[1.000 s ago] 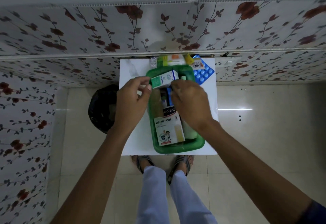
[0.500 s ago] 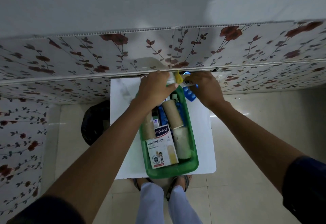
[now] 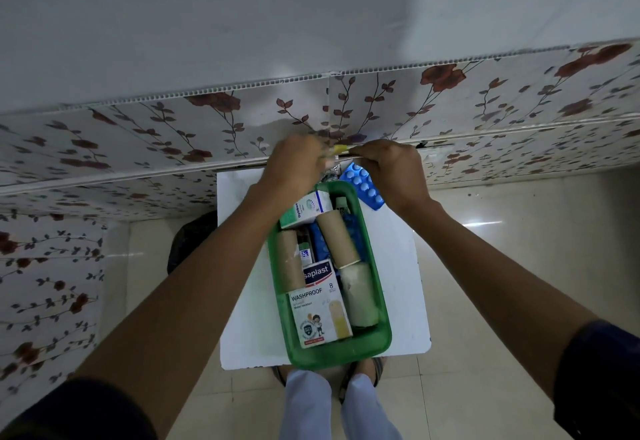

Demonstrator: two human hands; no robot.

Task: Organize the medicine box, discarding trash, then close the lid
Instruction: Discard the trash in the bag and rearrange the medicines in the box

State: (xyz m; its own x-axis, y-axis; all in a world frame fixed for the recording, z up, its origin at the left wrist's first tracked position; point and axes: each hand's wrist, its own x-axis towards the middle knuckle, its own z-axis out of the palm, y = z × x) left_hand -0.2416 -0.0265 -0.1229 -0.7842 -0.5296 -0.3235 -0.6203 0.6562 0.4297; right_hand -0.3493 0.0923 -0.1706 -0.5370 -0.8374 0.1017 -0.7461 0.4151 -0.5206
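Note:
The green medicine box (image 3: 372, 344) lies open on a small white table (image 3: 246, 301). Inside are a plaster carton marked WASHPROOF (image 3: 320, 311), a green-and-white carton (image 3: 304, 209), two cardboard rolls (image 3: 337, 238), a pale bandage roll (image 3: 360, 295) and blue packets (image 3: 320, 247). Both hands reach past the box's far end. My left hand (image 3: 296, 167), blurred, and my right hand (image 3: 393, 176) pinch a thin yellow-tipped packet (image 3: 337, 150) between them. A blue blister pack (image 3: 362, 186) lies beside the box, partly under my right hand.
A black bin bag (image 3: 190, 242) stands on the floor left of the table. A floral wall panel (image 3: 138, 141) runs right behind the table. My feet and light trousers (image 3: 304, 401) are at the table's near edge, on a glossy tiled floor (image 3: 502, 266).
The green-and-white carton went from my hands into the box's far end. Both hands moved beyond the box to the wall and closed on the yellow-tipped packet. The camera tilted up.

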